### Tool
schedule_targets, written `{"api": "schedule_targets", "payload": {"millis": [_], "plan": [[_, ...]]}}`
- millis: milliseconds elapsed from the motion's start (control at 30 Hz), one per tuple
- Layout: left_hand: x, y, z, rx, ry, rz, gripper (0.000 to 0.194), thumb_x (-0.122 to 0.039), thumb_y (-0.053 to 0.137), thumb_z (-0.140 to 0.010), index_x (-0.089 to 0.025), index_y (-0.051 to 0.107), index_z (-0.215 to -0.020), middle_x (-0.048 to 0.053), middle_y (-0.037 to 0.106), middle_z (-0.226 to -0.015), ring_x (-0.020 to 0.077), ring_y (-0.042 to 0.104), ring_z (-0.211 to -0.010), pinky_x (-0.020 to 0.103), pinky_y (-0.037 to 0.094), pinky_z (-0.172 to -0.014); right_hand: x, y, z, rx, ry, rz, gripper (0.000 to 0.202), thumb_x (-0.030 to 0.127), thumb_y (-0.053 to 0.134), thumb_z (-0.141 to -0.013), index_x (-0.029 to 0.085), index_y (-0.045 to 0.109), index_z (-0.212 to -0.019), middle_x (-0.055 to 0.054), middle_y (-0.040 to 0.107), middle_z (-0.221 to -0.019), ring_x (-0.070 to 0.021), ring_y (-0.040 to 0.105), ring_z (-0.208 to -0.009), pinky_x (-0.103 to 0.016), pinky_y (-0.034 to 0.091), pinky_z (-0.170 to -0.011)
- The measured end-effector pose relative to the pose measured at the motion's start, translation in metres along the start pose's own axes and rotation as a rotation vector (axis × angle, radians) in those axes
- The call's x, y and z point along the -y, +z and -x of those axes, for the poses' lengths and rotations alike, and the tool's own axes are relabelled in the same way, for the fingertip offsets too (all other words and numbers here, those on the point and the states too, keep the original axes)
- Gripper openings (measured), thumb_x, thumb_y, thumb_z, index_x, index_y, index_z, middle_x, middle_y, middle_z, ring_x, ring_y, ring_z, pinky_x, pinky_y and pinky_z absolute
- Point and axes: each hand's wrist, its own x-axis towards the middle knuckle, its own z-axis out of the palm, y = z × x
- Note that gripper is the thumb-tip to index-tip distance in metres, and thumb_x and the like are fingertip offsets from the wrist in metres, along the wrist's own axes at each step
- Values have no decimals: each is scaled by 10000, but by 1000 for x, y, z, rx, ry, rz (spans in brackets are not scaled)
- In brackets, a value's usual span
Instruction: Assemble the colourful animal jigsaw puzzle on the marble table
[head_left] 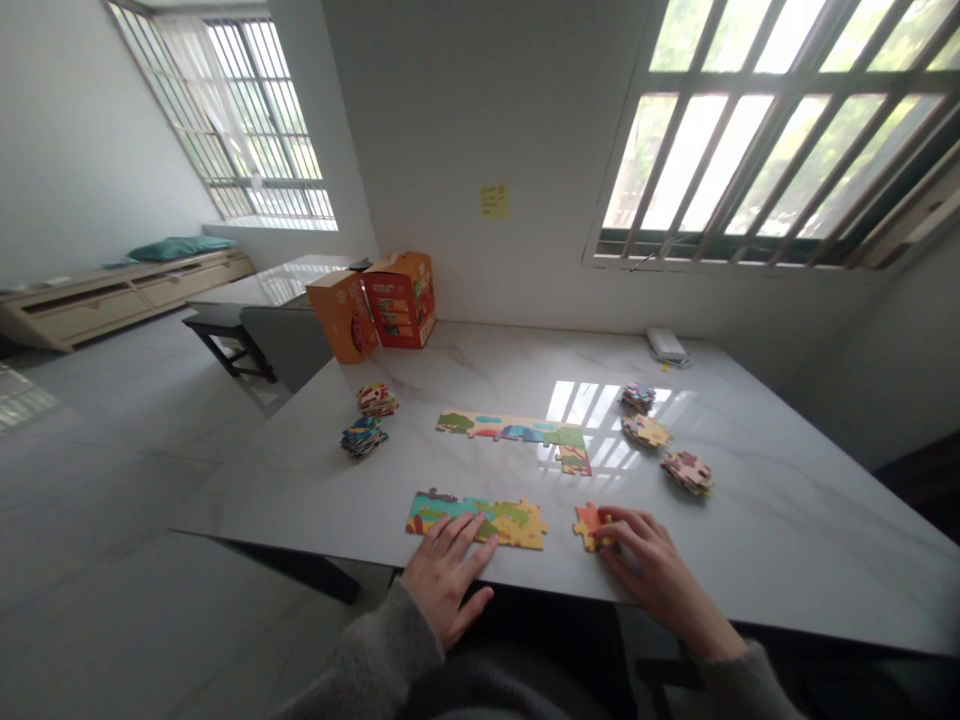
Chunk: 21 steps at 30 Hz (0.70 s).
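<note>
My left hand [448, 580] lies with its fingers spread over the lower edge of a joined puzzle strip [517, 520], teal at one end and yellow at the other. To its right, my right hand [652, 565] grips an orange and yellow puzzle piece [587, 527] by its right side. A small gap separates that piece from the strip's yellow end. Farther up the table, a second joined puzzle section [517, 430] shows green trees and coloured animals; its right end turns down toward me.
Stacked puzzle pieces stand at the left [364, 437] [376, 400] and right, among them a pinkish stack [687, 472], a yellow stack [646, 431] and a bluish stack [637, 397]. Orange [342, 318] and red boxes [403, 300] stand at the back left. A white device [667, 345] lies near the wall.
</note>
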Motion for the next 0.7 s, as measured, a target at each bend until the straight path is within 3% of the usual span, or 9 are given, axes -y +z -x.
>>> {"api": "schedule_targets", "payload": {"millis": [700], "plan": [[-3, -1, 3, -12, 0, -15, 506, -377, 516, -934, -238, 515, -1421, 100, 453, -1517, 301, 399, -1367, 484, 284, -1162, 21, 2, 3, 5, -6, 11, 128, 254, 581, -938, 298, 685, -1001, -42, 658, -1223, -239, 600, -1109, -415, 486, -936]]}}
